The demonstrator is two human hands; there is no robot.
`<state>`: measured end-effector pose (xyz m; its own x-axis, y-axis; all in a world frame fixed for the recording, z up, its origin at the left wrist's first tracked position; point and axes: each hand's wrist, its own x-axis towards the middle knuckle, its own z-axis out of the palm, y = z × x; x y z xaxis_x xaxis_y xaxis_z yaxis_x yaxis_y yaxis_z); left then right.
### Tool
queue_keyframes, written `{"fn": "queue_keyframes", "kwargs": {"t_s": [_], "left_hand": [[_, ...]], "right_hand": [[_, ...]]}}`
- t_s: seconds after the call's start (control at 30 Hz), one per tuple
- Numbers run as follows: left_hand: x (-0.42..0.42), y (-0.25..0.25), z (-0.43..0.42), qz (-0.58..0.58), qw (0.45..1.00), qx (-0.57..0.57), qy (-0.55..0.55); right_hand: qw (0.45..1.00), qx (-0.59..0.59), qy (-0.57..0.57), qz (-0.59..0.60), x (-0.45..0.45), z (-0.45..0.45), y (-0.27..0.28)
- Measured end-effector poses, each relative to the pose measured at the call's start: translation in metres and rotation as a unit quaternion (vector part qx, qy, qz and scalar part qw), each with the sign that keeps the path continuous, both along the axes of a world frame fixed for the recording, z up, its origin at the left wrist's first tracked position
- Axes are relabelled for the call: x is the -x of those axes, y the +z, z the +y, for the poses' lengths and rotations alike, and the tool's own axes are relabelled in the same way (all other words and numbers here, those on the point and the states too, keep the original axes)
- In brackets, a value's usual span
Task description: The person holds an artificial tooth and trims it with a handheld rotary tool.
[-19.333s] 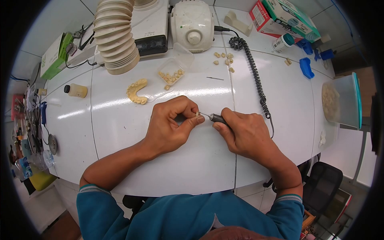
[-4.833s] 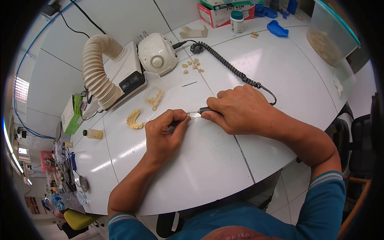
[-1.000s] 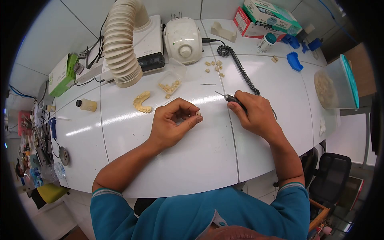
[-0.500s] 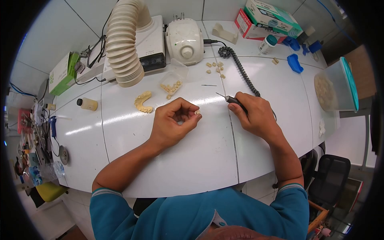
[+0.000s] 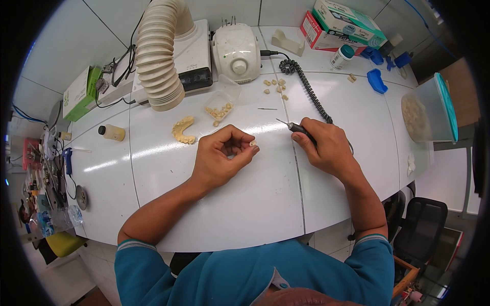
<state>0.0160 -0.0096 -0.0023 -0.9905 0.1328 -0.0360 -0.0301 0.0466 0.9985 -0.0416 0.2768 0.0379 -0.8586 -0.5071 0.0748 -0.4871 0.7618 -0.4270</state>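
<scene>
Between thumb and fingertips, my left hand (image 5: 220, 154) pinches a small off-white tooth piece (image 5: 253, 144), mostly covered by the fingers. My right hand (image 5: 329, 145) is wrapped round a dark rotary handpiece (image 5: 301, 131), whose thin bur (image 5: 281, 121) points left towards the tooth piece, apart from it. A coiled cord (image 5: 309, 93) runs from the white control unit (image 5: 236, 53) towards my right hand. Left of my left hand lies a yellowish dental arch model (image 5: 182, 130). Beyond it stands an open clear box (image 5: 229, 98) with several tooth pieces, one lying just outside.
A loose bur (image 5: 267, 108) and several tooth pieces (image 5: 280, 88) lie on the white table (image 5: 255, 204). A ribbed suction hose (image 5: 158, 61) hangs at the back left. A small bottle (image 5: 111, 132) stands left; a lidded clear tub (image 5: 418, 112) sits right.
</scene>
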Motion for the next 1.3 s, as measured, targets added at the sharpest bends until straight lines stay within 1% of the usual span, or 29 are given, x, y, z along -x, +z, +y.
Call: {"fn": "queue_keyframes", "kwargs": {"t_s": [0.23, 0.73, 0.93, 1.07, 1.17, 1.3], "left_hand": [[0.001, -0.005, -0.002, 0.030, 0.999, 0.013, -0.014], [0.001, -0.004, -0.004, 0.018, 0.999, 0.005, -0.028], [0.001, -0.007, 0.002, 0.045, 0.998, -0.041, 0.000], [0.001, -0.009, 0.001, 0.058, 0.998, -0.029, -0.004], [0.001, -0.010, -0.001, 0.060, 0.998, -0.019, -0.011], [0.001, -0.011, -0.001, 0.057, 0.998, -0.027, -0.019]], "right_hand": [[1.000, 0.002, -0.001, 0.001, 0.000, 0.000, 0.000], [1.000, -0.001, 0.004, 0.000, 0.000, 0.000, 0.000], [1.000, -0.003, 0.003, -0.002, 0.000, 0.000, 0.001], [1.000, -0.003, 0.004, -0.002, 0.000, 0.000, 0.002], [0.999, 0.034, 0.025, 0.023, -0.006, -0.002, -0.002], [0.998, 0.030, 0.057, 0.019, -0.021, -0.013, -0.006]]}}
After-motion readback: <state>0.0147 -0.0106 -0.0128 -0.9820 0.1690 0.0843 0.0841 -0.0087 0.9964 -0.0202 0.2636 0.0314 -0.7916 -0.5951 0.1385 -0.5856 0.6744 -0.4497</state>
